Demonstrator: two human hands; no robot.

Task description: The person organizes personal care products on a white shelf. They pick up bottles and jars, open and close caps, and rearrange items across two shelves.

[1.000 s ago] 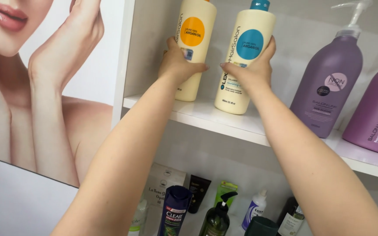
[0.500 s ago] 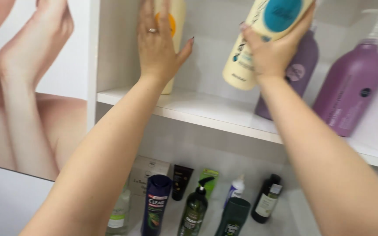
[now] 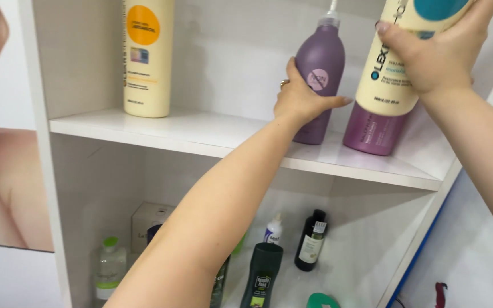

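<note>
Hands have separated since a second ago: left hand point(image 3: 300, 100) now cups the purple pump bottle point(image 3: 319, 74) on the upper shelf point(image 3: 201, 132), while right hand point(image 3: 437, 60) grips the cream bottle point(image 3: 397, 63), lifted clear above it.

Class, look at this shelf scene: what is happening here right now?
A person is handling bottles at a white shelf unit. The right hand holds a cream bottle with a teal circle lifted off the shelf. The left hand grips a purple pump bottle standing on the upper shelf. Another cream bottle with an orange circle stands at the left, and smaller bottles sit below.
</note>
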